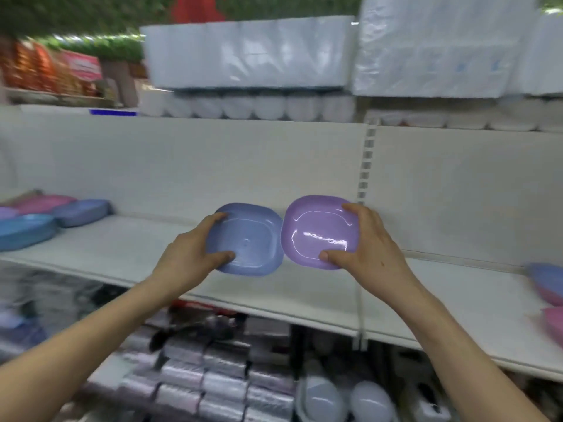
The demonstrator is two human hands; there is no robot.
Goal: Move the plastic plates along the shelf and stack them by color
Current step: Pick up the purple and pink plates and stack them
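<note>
My left hand (192,254) grips the left edge of a periwinkle-blue plastic plate (253,239), thumb on its inner face. My right hand (365,245) grips the right edge of a purple plate (316,229) the same way. Both plates are held side by side above the white shelf (128,248), tilted toward me, their edges nearly touching. At the shelf's far left lie stacks of plates: light blue (24,229), periwinkle (82,210), pink (42,204) and a purple one (7,213). More plates sit at the far right, blue-purple (548,278) and pink (553,322).
A slotted upright (365,166) divides the white back panel behind the plates. White wrapped packages (249,53) fill the shelf above. Below the shelf lie wrapped bundles (213,379) and pale bowls (368,400).
</note>
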